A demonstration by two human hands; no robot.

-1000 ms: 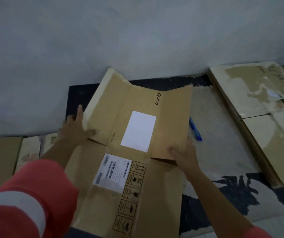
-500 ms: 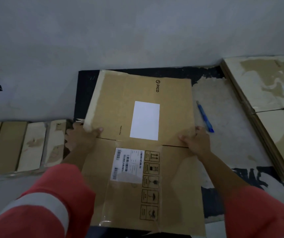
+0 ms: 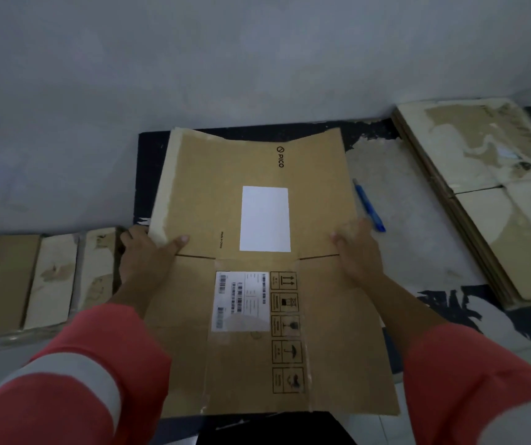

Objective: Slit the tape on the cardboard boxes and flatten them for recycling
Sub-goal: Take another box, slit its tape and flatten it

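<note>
blue pen (image 3: 369, 205) beside box (image 3: 257, 162), cardboard stack (image 3: 498, 194) nearby

Setting: a plain storage or back room given over to packing waste. Evidence: bare grey wall (image 3: 257, 59); worn black mat (image 3: 402, 220) flaked to pale patches; stack of flattened cardboard (image 3: 498, 236) at right; row of folded cardboard pieces (image 3: 33, 284) at left along the wall; orange sleeve (image 3: 65, 380) with a pale band, workwear style.
</note>
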